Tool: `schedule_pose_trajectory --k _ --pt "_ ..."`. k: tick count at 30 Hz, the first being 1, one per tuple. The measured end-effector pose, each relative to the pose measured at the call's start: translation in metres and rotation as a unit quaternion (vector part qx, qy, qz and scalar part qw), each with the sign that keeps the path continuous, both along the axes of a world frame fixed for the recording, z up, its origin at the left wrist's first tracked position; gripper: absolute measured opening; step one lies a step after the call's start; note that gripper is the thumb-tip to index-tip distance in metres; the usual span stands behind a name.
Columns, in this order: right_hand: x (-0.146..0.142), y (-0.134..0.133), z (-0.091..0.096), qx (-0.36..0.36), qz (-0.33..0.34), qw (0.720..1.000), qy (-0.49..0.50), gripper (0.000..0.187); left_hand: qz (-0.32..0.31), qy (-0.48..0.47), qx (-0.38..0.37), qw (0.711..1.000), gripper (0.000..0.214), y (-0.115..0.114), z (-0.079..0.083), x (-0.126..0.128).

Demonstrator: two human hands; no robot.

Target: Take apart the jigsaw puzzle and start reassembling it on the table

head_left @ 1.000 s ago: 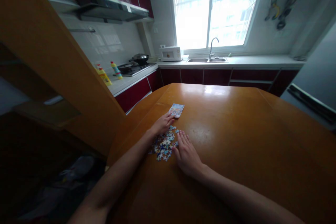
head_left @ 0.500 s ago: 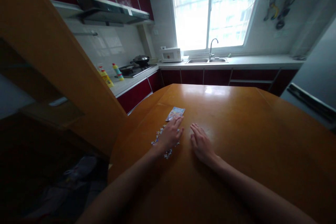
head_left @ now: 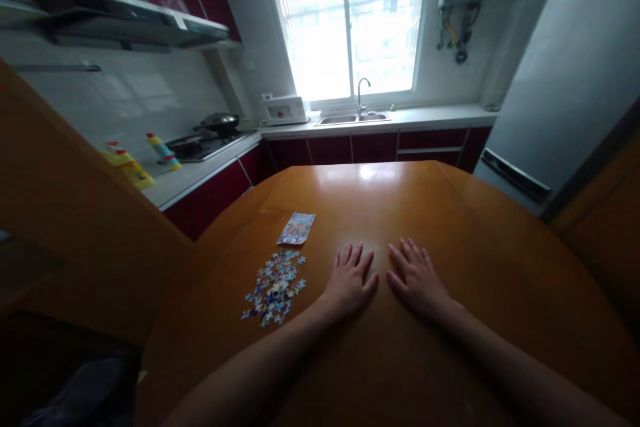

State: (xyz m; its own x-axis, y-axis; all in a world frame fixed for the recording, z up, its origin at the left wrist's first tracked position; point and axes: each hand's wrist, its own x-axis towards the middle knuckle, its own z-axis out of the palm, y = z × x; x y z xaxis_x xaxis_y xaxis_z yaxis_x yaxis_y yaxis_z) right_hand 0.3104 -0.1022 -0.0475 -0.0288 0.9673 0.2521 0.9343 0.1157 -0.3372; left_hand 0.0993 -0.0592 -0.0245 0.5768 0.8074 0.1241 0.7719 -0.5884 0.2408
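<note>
My left hand (head_left: 351,280) lies flat on the wooden table (head_left: 380,207), fingers spread, holding nothing. Beside it, a short way to the right, my right hand (head_left: 417,277) also rests palm down with its fingers apart. To the left of my left hand is a loose heap of small jigsaw puzzle pieces (head_left: 276,288), mostly blue and white. Just beyond the heap lies a printed picture sheet (head_left: 297,229) in blue and orange tones. Neither hand touches the pieces or the sheet.
Past the table's far edge runs a counter with a sink (head_left: 340,119), a white microwave (head_left: 284,111) and a stove with a lidded wok (head_left: 220,123). Yellow bottles (head_left: 133,168) stand at the left. A fridge (head_left: 555,80) is on the right.
My left hand has moved right, off the puzzle pieces, and its fingers have spread on the table. My right hand has flattened and spread its fingers. The view has turned right.
</note>
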Motion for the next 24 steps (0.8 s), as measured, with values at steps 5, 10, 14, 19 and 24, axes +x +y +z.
schedule_pose_trajectory --k 5,10,14,19,24 --pt "-0.0053 0.0039 -0.0040 -0.028 0.003 1.000 0.007 0.065 -0.005 0.004 0.014 1.000 0.056 0.0024 -0.0046 -0.0012" --pt "-0.0031 0.0032 -0.0017 -0.028 0.008 1.000 0.011 0.065 -0.005 0.000 0.030 1.000 0.056 0.0029 -0.0053 -0.0007" --pt "-0.0047 0.0028 0.0007 -0.030 0.000 1.000 -0.005 0.064 -0.002 0.000 0.028 1.000 0.056 0.0025 -0.0041 0.0002" --pt "-0.0045 0.0032 -0.0001 -0.030 0.007 1.000 0.005 0.065 0.000 0.005 0.017 1.000 0.056 0.0024 -0.0020 0.0003" --pt "-0.0047 0.0025 0.0004 -0.034 0.007 0.999 0.005 0.064 -0.003 0.012 0.009 1.000 0.056 0.0022 -0.0018 -0.0009"
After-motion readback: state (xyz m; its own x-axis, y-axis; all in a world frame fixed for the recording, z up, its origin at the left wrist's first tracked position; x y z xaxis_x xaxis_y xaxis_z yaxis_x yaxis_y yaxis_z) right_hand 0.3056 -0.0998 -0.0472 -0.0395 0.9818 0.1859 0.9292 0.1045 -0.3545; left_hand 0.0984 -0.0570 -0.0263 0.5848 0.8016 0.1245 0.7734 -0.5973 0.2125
